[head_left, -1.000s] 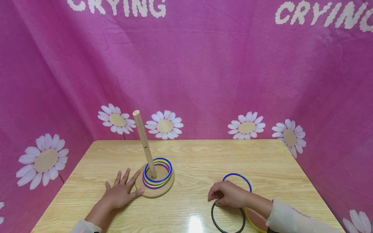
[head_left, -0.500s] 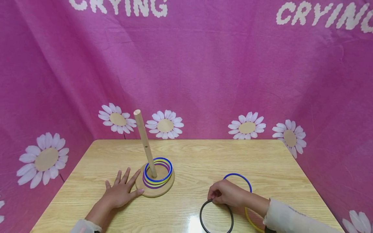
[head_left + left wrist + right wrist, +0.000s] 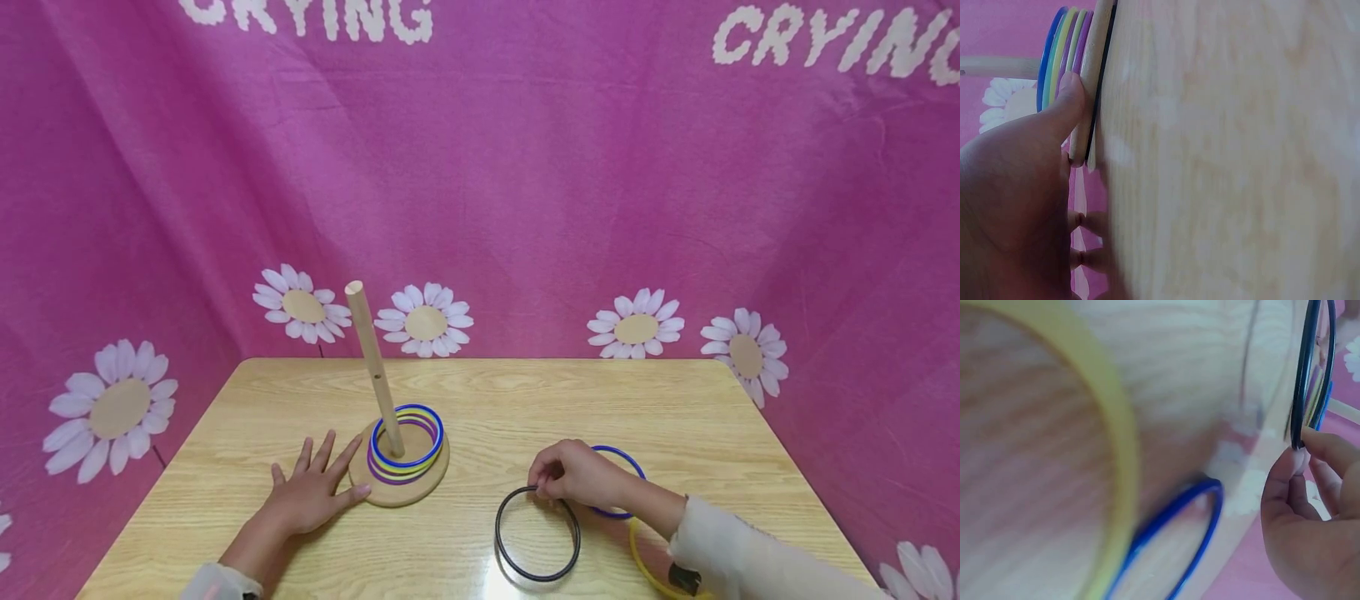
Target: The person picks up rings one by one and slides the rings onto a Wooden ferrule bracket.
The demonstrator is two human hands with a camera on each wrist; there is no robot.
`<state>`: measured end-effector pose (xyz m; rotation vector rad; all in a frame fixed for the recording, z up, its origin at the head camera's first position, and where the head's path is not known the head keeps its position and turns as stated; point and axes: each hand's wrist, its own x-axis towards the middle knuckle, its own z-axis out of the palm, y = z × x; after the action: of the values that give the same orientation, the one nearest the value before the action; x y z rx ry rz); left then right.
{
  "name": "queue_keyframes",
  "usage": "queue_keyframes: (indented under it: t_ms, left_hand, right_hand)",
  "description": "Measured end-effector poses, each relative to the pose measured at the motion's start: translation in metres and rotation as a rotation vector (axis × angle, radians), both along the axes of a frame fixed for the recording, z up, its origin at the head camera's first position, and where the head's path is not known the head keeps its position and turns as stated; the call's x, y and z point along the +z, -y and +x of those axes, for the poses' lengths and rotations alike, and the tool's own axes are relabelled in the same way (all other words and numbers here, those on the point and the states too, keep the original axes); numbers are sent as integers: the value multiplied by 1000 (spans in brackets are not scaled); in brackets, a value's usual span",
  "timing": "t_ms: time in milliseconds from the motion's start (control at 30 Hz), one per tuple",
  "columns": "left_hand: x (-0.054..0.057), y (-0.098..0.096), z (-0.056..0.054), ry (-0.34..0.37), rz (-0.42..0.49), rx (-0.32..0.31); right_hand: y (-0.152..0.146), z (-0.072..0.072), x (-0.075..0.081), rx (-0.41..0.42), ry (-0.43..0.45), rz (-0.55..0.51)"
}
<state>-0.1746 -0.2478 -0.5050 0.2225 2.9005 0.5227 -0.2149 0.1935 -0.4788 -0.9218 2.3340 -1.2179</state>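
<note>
My right hand [image 3: 581,477] pinches a black ring [image 3: 498,533] at its far edge; in the right wrist view the black ring [image 3: 1303,375] sticks up from between thumb and fingertips. My left hand [image 3: 306,498] lies with fingers spread beside a round wooden base [image 3: 405,497], its thumb on the rim. From the base rises a wooden peg [image 3: 372,358]. Around the peg's foot lie several stacked rings, with a blue ring [image 3: 442,437] on top and yellow and purple below. The left wrist view shows the left thumb [image 3: 1071,94] against the base [image 3: 1090,81] and ring stack.
On the table [image 3: 480,400], a loose blue ring [image 3: 630,456] lies behind the right wrist. A yellow ring [image 3: 637,562] is partly hidden under the right forearm. A pink curtain [image 3: 480,167] with printed daisies closes off the back and sides.
The right hand has drawn the black ring left and slightly away from me, off the yellow ring's side. More of the loose blue ring shows. The left hand and peg stand have stayed put.
</note>
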Motion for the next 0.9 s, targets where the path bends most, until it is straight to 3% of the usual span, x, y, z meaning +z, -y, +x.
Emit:
queue_keyframes:
  t_ms: [533,900]
  left_hand:
    - [3,-2,3,9,-12,-3]
    - [1,-2,3,-8,-26,-2]
  right_hand:
    - [31,-23,52,-170,-110,-76]
    - [66,-28,95,-306,-208,-182]
